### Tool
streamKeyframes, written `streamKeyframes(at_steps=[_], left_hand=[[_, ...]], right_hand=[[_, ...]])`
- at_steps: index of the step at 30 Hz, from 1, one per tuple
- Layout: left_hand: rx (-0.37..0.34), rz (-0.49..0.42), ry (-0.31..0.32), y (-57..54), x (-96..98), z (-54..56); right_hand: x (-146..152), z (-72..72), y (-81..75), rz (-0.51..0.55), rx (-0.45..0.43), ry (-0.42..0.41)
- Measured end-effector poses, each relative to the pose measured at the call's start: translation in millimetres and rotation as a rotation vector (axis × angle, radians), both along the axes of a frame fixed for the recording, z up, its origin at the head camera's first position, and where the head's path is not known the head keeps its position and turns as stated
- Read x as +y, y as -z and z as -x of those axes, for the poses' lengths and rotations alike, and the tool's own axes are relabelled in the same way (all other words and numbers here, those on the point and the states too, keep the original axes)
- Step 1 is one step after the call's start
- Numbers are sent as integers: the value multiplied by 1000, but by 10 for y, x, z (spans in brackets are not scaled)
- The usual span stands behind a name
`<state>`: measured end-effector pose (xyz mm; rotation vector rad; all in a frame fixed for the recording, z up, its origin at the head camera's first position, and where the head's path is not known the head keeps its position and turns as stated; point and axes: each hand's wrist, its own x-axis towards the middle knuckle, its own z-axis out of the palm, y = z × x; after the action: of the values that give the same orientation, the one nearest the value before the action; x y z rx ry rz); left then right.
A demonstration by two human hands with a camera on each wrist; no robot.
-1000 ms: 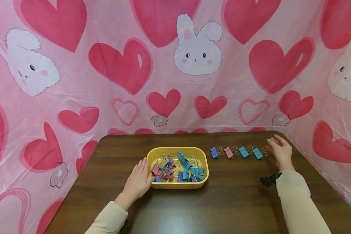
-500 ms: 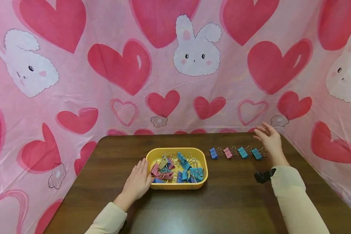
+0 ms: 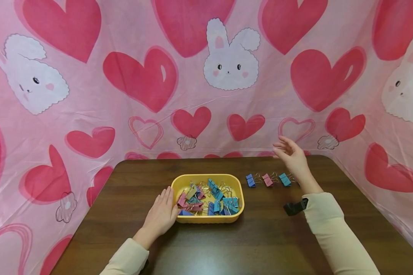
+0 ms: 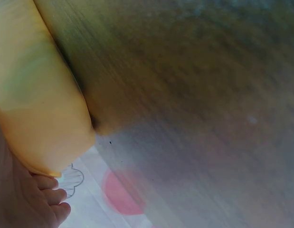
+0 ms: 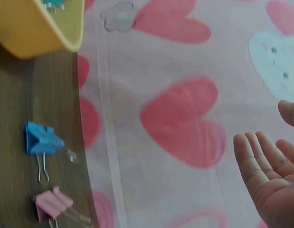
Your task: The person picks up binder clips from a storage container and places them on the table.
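L hand [image 3: 160,212] straight-fingered vs yellow tray [image 3: 210,219], left side, prob steadying it; R hand [image 3: 294,160] empty, loose, nr clips [image 3: 267,180] right of tray.

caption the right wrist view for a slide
Empty right hand clear of blue binder clip, pink binder clip and yellow tray.

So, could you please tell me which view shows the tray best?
The head view: almost the whole tray shows, clips inside. The left wrist view shows part of its outside; the right wrist view, one corner.
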<state>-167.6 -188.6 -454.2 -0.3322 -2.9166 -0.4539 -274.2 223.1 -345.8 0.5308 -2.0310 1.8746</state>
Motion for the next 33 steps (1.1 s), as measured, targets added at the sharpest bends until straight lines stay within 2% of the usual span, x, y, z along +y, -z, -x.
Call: streamKeyframes(at_steps=[6,11,18,22,29,33], left_hand=[[5,-6,0,-1,8,-9],[3,-5,-2,2,7,-15],[1,-2,-1,-6,6,-18],[7,1,0,-4,0,-19],[19,-1,4,-4,1,-18],[9,-5,5,-6,2,-14]], right_hand=[[-238,-67,-44,-34,-4,-49],[-397,-75,-6,-103,-6,-82],[-665,-124,29,-140,-64,-147],[-809,-133,98,-147,-104,-181],[-1038,-131,288,-224,-120,-213],[-1150,-135,410,-268,-187,-224]])
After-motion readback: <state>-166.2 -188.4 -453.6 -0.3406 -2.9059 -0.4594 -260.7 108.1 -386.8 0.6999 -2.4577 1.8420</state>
